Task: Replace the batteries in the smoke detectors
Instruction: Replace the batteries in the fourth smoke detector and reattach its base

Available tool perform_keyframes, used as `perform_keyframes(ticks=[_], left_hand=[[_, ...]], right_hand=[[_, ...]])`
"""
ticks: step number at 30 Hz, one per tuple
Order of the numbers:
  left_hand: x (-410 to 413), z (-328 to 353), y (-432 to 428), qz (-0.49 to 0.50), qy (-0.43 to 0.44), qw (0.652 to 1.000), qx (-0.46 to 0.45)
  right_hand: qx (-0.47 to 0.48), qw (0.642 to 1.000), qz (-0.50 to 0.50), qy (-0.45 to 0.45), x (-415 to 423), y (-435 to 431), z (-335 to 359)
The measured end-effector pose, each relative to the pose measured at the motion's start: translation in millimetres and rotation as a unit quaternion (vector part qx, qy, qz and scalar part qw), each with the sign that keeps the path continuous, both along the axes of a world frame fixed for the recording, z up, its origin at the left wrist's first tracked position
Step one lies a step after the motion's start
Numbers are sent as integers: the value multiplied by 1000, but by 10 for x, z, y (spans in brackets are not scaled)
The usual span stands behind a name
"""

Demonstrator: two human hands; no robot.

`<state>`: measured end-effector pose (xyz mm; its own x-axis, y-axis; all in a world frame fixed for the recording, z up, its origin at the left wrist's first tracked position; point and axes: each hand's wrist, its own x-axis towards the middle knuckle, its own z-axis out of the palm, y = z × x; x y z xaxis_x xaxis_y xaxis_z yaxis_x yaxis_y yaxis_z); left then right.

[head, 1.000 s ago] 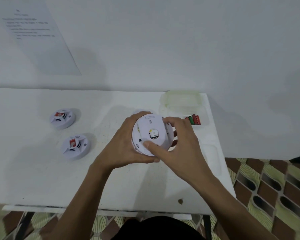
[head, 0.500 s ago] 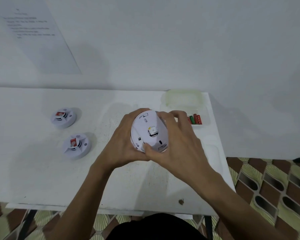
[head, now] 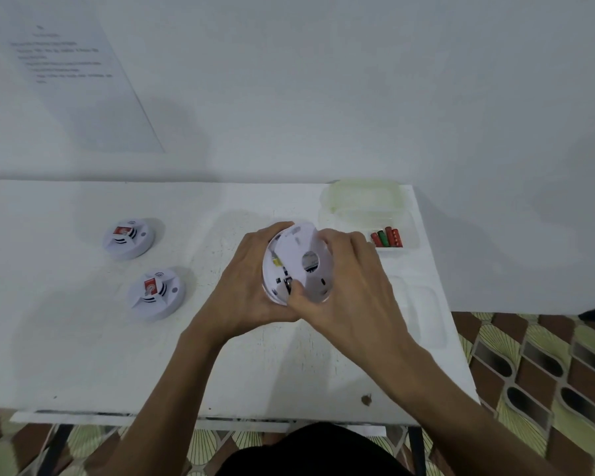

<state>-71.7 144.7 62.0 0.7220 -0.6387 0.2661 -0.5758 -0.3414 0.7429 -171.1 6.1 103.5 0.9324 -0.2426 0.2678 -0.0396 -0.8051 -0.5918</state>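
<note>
I hold a white round smoke detector (head: 298,261) above the middle of the white table (head: 83,355), its back side facing me. My left hand (head: 244,280) cups the detector's body from the left. My right hand (head: 351,286) grips its back plate, which is lifted off at the left edge so dark inner parts show. Two more smoke detectors lie face up on the left, one farther back (head: 129,238) and one nearer (head: 157,293), each with a red label. Red and green batteries (head: 386,238) lie in a clear container (head: 409,221) at the back right.
A pale container lid (head: 363,195) leans behind the battery container by the wall. Another clear tray (head: 423,310) sits near the table's right edge. A printed sheet (head: 66,63) hangs on the wall at the left. Patterned floor tiles (head: 547,365) show to the right.
The detector's back plate has turned and come apart from the body at the left edge. Both hands have stayed on it and shifted slightly.
</note>
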Motion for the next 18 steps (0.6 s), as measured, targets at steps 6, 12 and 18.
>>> perform_keyframes(ticks=[6,12,18], left_hand=[[-106,123,97,21,-18,999,-20],[-126,290,116,11,-26,998,-51],[-2,96,320,73,-5,997,-8]], right_hand=[[333,942,22,6,-3,-289,98],[681,728,-35,69,187,-639,-118],[434,889,-20,148,558,-686,-464]])
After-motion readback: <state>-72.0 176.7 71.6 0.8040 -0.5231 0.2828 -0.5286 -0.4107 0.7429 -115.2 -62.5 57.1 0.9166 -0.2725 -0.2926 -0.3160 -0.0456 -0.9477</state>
